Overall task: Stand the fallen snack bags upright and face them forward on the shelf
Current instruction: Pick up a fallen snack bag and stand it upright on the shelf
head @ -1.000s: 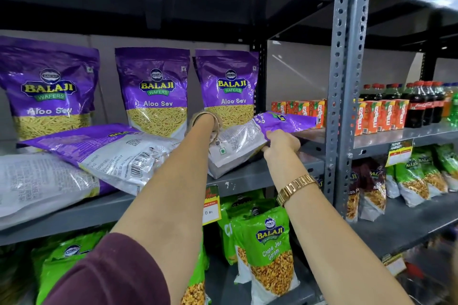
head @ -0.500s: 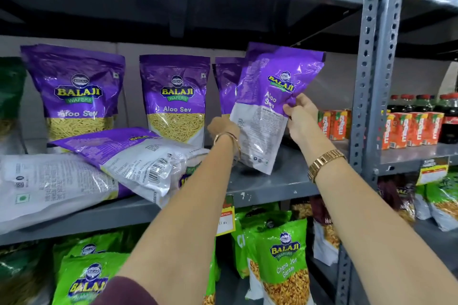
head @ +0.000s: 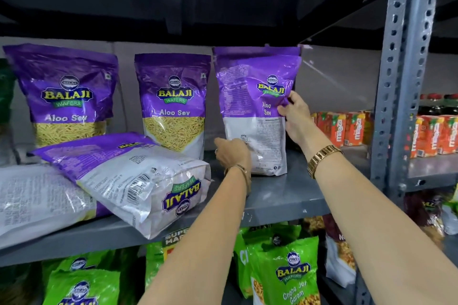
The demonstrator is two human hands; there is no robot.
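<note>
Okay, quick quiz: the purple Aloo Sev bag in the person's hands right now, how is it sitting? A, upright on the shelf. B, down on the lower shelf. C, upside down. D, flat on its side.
A: the held bag stands upright on the shelf, with the right hand at its edge and the left hand at its base.

The purple Aloo Sev bag (head: 255, 111), which lay flat a second ago and was lifted and tilted half a second ago, now stands upright with its base on the shelf (head: 285, 195), right of centre. The right hand (head: 293, 116) has moved to its right edge; the left hand (head: 231, 153) has dropped to its lower left corner.
</note>
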